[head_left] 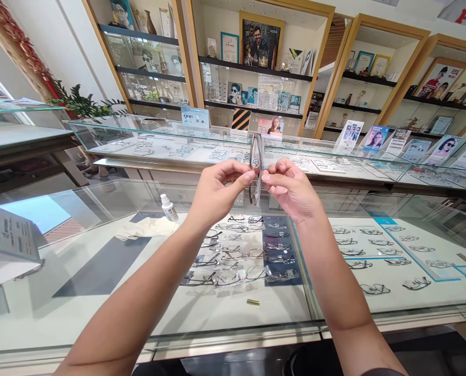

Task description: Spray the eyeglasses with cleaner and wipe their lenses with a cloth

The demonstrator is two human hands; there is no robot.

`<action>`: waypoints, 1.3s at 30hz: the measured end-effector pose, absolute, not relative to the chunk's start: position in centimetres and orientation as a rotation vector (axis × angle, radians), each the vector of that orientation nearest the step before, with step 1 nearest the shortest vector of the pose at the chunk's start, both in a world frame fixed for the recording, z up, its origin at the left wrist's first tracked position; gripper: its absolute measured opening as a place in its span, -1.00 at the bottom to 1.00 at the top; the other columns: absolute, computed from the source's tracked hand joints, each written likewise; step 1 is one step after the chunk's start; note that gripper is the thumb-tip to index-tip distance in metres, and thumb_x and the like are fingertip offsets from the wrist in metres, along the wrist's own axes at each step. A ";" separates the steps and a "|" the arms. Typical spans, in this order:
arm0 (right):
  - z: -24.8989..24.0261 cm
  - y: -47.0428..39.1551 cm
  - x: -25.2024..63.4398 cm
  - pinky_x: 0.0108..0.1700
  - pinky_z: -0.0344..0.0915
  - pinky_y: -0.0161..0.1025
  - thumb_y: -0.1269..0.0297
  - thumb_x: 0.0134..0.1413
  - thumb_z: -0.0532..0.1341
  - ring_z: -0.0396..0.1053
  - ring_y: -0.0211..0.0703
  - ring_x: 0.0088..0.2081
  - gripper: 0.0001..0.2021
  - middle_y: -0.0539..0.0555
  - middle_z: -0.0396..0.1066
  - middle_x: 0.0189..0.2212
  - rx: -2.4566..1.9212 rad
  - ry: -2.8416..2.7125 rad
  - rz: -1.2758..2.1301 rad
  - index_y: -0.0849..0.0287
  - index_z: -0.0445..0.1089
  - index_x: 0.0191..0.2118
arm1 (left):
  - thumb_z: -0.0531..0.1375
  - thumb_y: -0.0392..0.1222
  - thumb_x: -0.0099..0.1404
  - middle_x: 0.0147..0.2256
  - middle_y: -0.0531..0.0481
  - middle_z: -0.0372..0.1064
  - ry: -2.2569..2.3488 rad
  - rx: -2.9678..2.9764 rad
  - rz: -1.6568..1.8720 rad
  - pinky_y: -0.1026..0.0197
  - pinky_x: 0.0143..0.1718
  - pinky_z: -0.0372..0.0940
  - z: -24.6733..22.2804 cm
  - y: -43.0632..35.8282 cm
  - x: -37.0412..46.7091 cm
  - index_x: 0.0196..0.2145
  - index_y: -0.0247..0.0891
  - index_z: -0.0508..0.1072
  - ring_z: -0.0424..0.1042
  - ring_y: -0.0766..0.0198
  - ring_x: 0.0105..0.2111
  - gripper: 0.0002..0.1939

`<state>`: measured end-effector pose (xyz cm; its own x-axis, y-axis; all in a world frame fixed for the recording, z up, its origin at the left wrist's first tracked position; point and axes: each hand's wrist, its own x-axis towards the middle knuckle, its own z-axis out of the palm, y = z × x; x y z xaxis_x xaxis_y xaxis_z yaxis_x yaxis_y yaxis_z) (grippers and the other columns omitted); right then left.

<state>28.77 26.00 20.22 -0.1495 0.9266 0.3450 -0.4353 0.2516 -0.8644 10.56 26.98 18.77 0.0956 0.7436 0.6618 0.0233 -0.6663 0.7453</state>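
Observation:
Held up above the glass counter point(225, 313) is a pair of glasses point(252, 149), turned edge-on to me, with what looks like clear plastic film along its right side. My left hand point(221, 188) pinches the frame near its middle between thumb and fingers. From the other side, my right hand point(291, 185) has its thumb and fingers closed at the film or the frame; which of them it grips I cannot make out. Below, several eyeglass frames point(233, 256) are laid out in rows, some with clear wrapping on them.
A white spray bottle point(169, 208) stands beside a cream cloth point(144, 228) at the left. A small gold-coloured piece point(253, 302) lies near the front. Behind, another glass display case point(147, 146) runs across, with a plant point(88, 104) and wooden shelves point(256, 70) farther back.

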 end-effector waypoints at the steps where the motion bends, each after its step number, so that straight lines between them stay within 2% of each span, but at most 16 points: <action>1: 20.2 25.9 28.7 -0.18 0.40 -0.24 0.37 -0.24 0.56 0.37 -0.27 -0.25 -0.50 -0.09 0.29 -0.30 -0.555 -1.179 1.304 0.05 0.18 -0.37 | 0.48 0.12 0.28 -0.26 -0.08 0.61 0.754 1.823 1.629 0.13 -0.10 0.47 18.8 26.9 10.6 -0.31 -0.20 0.61 0.56 0.18 -0.23 -0.66; 5: 20.1 25.8 28.5 -0.13 0.42 -0.21 0.37 -0.23 0.55 0.36 -0.25 -0.23 -0.50 -0.08 0.29 -0.28 -0.568 -1.195 1.266 0.05 0.16 -0.37 | 0.46 0.12 0.30 -0.24 -0.10 0.63 0.787 1.885 1.650 0.12 -0.09 0.46 18.9 26.7 10.6 -0.30 -0.20 0.62 0.56 0.16 -0.21 -0.67; 12: 19.6 26.3 28.0 -0.13 0.35 -0.21 0.39 -0.16 0.51 0.33 -0.28 -0.25 -0.53 -0.08 0.23 -0.30 -0.509 -1.186 1.207 0.06 0.14 -0.38 | 0.44 0.09 0.34 -0.20 -0.11 0.64 0.803 1.934 1.689 0.11 -0.03 0.45 18.7 26.8 10.8 -0.28 -0.21 0.62 0.57 0.15 -0.18 -0.70; 18: 19.8 26.4 28.1 -0.03 0.34 -0.12 0.34 -0.23 0.53 0.38 -0.18 -0.18 -0.48 -0.08 0.21 -0.30 -0.550 -1.221 1.140 0.04 0.11 -0.36 | 0.46 0.10 0.33 -0.27 -0.10 0.62 0.751 1.934 1.710 0.10 -0.11 0.45 18.6 27.2 10.7 -0.31 -0.20 0.62 0.55 0.16 -0.24 -0.69; 26: 19.9 26.3 28.0 -0.09 0.30 -0.14 0.31 -0.22 0.52 0.31 -0.22 -0.23 -0.49 -0.09 0.19 -0.31 -0.519 -1.285 1.146 0.04 0.11 -0.37 | 0.49 0.10 0.28 -0.28 -0.09 0.60 0.676 1.888 1.650 0.15 -0.19 0.43 18.5 27.7 10.5 -0.32 -0.21 0.62 0.55 0.19 -0.26 -0.68; 34: 20.0 26.3 28.4 -0.13 0.27 -0.12 0.32 -0.17 0.45 0.18 -0.23 -0.30 -0.52 -0.08 0.14 -0.33 -0.559 -1.347 1.142 0.03 0.06 -0.35 | 0.47 0.11 0.31 -0.24 -0.12 0.63 0.670 1.935 1.625 0.11 -0.14 0.45 18.8 27.4 10.4 -0.31 -0.21 0.63 0.56 0.16 -0.23 -0.67; 39: 20.0 26.4 28.7 -0.17 0.25 -0.14 0.38 -0.19 0.45 0.24 -0.20 -0.25 -0.53 -0.06 0.18 -0.31 -0.545 -1.345 1.221 0.03 0.08 -0.35 | 0.44 0.07 0.35 -0.21 -0.12 0.64 0.681 2.026 1.565 0.10 -0.11 0.43 18.9 27.4 10.0 -0.29 -0.20 0.63 0.56 0.16 -0.21 -0.72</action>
